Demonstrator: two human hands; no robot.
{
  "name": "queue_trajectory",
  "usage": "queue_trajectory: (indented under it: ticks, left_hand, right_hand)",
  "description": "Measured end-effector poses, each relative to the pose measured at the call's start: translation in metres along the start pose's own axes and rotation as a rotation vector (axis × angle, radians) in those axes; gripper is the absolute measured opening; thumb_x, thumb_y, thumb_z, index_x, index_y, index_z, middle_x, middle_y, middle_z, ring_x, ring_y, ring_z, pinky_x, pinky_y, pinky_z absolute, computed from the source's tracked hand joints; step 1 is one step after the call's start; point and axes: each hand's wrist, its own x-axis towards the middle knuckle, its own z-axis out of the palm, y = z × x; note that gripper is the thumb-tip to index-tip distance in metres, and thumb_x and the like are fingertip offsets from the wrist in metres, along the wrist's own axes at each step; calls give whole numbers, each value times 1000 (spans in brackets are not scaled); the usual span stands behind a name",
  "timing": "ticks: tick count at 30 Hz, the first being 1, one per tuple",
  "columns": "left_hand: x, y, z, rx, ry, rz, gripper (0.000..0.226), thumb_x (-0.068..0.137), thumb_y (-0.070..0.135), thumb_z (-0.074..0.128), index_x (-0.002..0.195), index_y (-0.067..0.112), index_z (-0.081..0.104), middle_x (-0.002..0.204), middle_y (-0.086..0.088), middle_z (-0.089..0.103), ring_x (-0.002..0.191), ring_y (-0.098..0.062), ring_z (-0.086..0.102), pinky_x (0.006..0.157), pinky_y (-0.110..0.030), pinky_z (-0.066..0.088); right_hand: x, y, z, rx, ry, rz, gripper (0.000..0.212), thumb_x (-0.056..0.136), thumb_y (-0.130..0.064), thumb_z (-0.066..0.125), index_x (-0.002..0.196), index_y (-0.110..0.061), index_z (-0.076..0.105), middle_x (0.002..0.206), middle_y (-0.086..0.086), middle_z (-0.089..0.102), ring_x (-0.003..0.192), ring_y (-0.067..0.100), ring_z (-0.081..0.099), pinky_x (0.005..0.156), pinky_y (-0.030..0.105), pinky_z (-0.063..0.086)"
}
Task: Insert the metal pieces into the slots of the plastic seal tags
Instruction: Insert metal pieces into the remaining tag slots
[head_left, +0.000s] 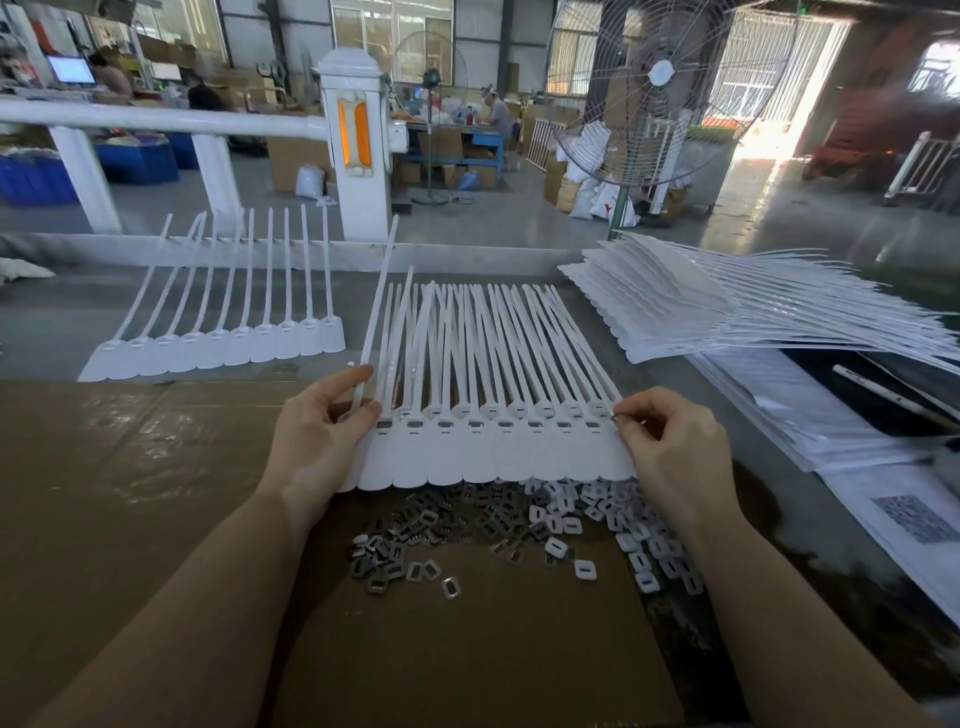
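A joined row of white plastic seal tags (493, 457) lies across the cardboard in front of me, its long tails pointing away. Most slots along the row show a metal piece in them. My left hand (317, 441) grips the row's left end, thumb and fingers around one tail. My right hand (675, 457) pinches a small metal piece (616, 415) at the slot of the rightmost tag. A loose heap of metal pieces (415, 540) and white plastic caps (623, 525) lies just below the row.
Another row of tags (218, 348) lies at the left rear. A tall stack of tag sheets (701, 306) sits at the right rear, over printed papers (909, 514) and a pen (893, 400). A standing fan (660, 93) and a white railing (358, 135) are beyond the table.
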Motion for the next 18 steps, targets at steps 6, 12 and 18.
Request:
queue_trajectory:
  ticks: [6,12,18]
  left_hand:
    - [0,0,1,48,0,-6,37,91,19,61,126,30,59,104,4,62,103,-14,56,93,-27,42]
    - [2,-2,1,63,-44,-18,36,93,20,58,126,32,58,107,0,62,108,-21,56,104,-41,40]
    - [-2,3,1,-49,-75,-32,33,93,23,56,125,33,59,105,7,62,105,-8,56,101,-27,38]
  right_hand:
    - [-3,1,-1,2,-6,-21,9,86,-8,62,84,-16,67,82,-4,65,80,13,59,76,27,48]
    - [-4,2,-1,3,6,-37,12,86,-8,61,83,-18,66,82,-5,65,80,13,59,75,26,47]
    - [-5,3,-3,5,67,-49,12,86,-7,61,83,-18,66,81,-4,65,81,17,59,75,30,47]
